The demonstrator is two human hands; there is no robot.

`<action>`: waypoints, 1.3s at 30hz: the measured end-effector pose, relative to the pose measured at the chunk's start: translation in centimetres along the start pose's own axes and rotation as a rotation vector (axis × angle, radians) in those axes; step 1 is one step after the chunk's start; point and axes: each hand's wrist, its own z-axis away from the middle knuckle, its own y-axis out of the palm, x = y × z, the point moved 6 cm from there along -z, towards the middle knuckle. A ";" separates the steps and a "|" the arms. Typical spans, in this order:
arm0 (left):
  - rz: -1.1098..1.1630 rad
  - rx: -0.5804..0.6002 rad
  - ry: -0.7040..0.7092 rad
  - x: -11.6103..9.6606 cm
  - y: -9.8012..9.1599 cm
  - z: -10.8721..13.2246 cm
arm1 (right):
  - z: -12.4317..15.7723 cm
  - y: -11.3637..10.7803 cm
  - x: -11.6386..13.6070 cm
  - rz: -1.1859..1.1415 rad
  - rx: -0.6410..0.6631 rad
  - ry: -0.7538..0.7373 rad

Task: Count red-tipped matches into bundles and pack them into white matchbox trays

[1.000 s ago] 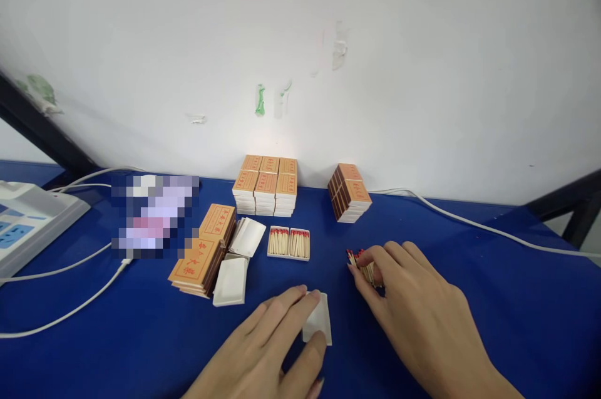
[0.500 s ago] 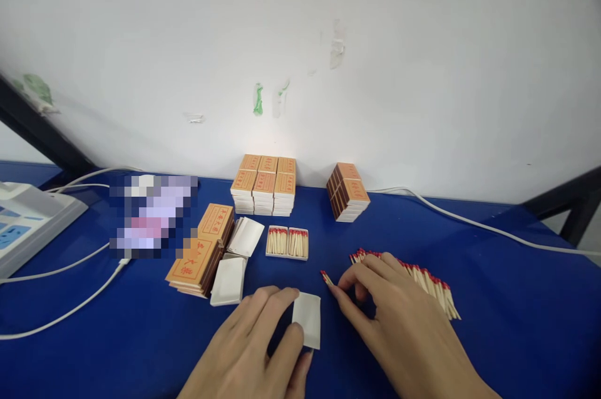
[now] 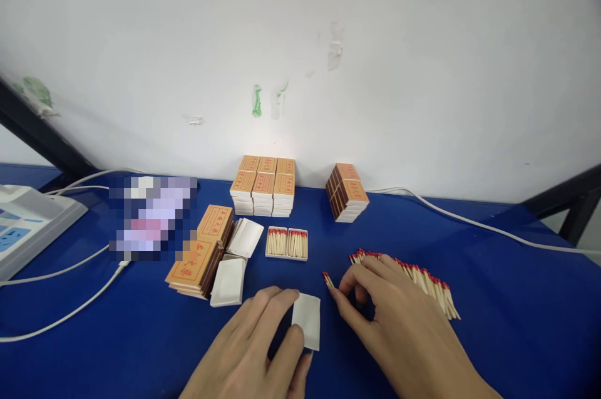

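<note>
My left hand (image 3: 263, 342) grips a white matchbox tray (image 3: 307, 322) by its left side, low over the table. Between the thumb and fingers of my right hand (image 3: 392, 314) are a few red-tipped matches (image 3: 327, 279), their heads pointing away from me. Behind and right of that hand spreads a pile of loose matches (image 3: 434, 289), partly covered by it. Beyond my hands lie two trays filled with matches (image 3: 287, 243), side by side. Left of them, near my left hand, are stacked white trays (image 3: 228, 283).
Flattish orange matchbox sleeves (image 3: 200, 255) are stacked at the left. Closed matchboxes (image 3: 263, 185) stand by the wall, with a smaller stack (image 3: 347, 192) to the right. A blurred phone-like object (image 3: 157, 214), white cables (image 3: 70, 325) and a white device (image 3: 28, 227) occupy the left side.
Almost nothing has moved. The matches in my right hand have shifted very slightly; both hands keep their hold.
</note>
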 end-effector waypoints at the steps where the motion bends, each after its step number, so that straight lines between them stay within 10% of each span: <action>1: -0.002 0.002 0.001 0.0 0.0 0.0 | 0.0 0.0 0.0 0.006 0.005 0.005; 39: 0.023 0.018 -0.005 -0.1 -0.1 -0.1 | -0.3 -0.8 -0.3 0.037 0.006 -0.012</action>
